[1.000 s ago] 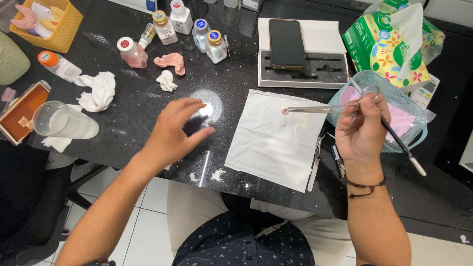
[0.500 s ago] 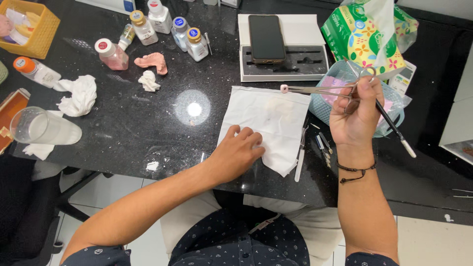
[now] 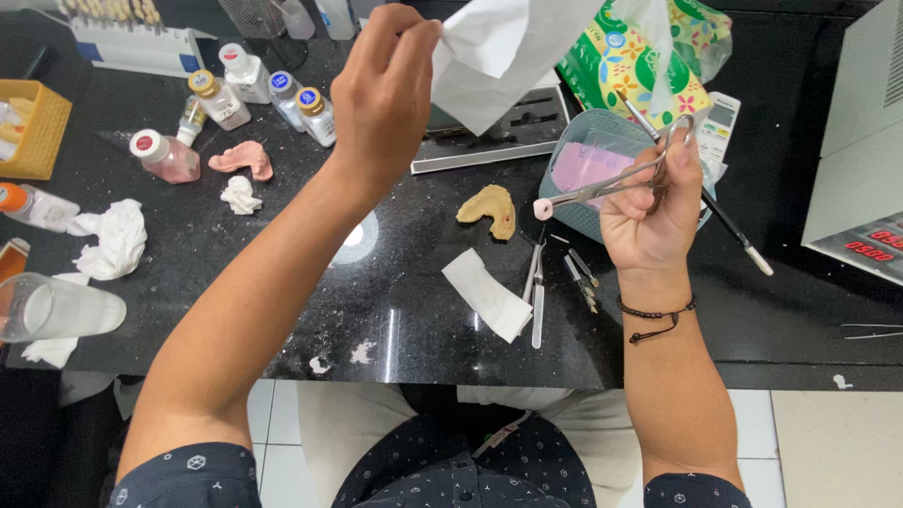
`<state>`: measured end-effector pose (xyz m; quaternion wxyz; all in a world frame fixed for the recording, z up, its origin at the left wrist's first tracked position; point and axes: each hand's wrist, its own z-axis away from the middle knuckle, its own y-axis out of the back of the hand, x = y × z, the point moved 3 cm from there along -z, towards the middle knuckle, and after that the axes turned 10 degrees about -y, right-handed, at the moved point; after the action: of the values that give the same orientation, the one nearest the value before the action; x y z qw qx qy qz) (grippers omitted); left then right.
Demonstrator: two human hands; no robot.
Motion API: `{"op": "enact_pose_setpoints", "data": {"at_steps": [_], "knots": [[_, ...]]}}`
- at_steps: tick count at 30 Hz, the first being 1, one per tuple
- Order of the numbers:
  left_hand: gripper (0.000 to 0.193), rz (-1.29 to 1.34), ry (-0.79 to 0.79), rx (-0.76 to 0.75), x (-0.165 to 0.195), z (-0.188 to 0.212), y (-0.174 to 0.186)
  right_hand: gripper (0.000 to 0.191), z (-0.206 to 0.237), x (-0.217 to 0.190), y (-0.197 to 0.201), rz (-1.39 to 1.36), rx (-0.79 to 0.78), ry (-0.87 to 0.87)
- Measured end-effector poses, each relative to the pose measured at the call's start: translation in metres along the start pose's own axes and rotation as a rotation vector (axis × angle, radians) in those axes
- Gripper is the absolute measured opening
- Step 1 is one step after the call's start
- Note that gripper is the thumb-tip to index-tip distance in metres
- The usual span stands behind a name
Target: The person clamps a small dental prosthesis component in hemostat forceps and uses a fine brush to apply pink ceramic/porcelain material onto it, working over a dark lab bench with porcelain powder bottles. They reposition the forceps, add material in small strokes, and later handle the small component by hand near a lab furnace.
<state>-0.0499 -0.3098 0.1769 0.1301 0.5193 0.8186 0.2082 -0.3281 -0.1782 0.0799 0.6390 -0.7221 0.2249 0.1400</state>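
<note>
Tissue [image 3: 489, 56] pinched in left hand [image 3: 386, 89], raised

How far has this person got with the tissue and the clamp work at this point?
Done: the white tissue sheet is off the black countertop, uncovering a tan jaw-shaped cast. In hand: left hand holds the sheet up; right hand grips metal forceps and a thin brush. Left: a small folded tissue lies untouched.
</note>
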Motion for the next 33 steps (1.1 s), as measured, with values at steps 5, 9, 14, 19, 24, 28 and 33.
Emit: {"op": "enact_pose_setpoints", "data": {"at_steps": [5,9,14,19,24,28,33], "knots": [[0.038,-0.047,-0.383,-0.154,0.036,-0.003,-0.035,0.007,-0.001,0.000,-0.003,0.033,0.001,0.010],[0.047,0.318,-0.243,-0.737,0.060,0.033,-0.049,0.012,-0.001,0.001,-0.007,-0.017,0.083,-0.004],[0.043,0.341,-0.025,-0.881,0.066,0.056,-0.063,0.016,0.001,0.013,-0.011,0.058,0.059,-0.028],[0.027,0.525,0.219,-0.890,0.047,0.060,-0.058,0.011,-0.001,0.024,-0.007,0.139,0.103,-0.061],[0.026,0.749,0.882,-0.781,0.011,0.088,-0.013,0.011,-0.001,0.041,-0.009,0.217,0.242,-0.059],[0.025,1.233,1.166,-0.432,-0.006,0.103,0.010,0.011,-0.001,0.055,-0.015,0.313,0.239,-0.056],[0.034,1.181,1.035,-0.350,-0.006,0.112,0.020,0.010,-0.003,0.063,-0.016,0.432,0.238,-0.082]]}}
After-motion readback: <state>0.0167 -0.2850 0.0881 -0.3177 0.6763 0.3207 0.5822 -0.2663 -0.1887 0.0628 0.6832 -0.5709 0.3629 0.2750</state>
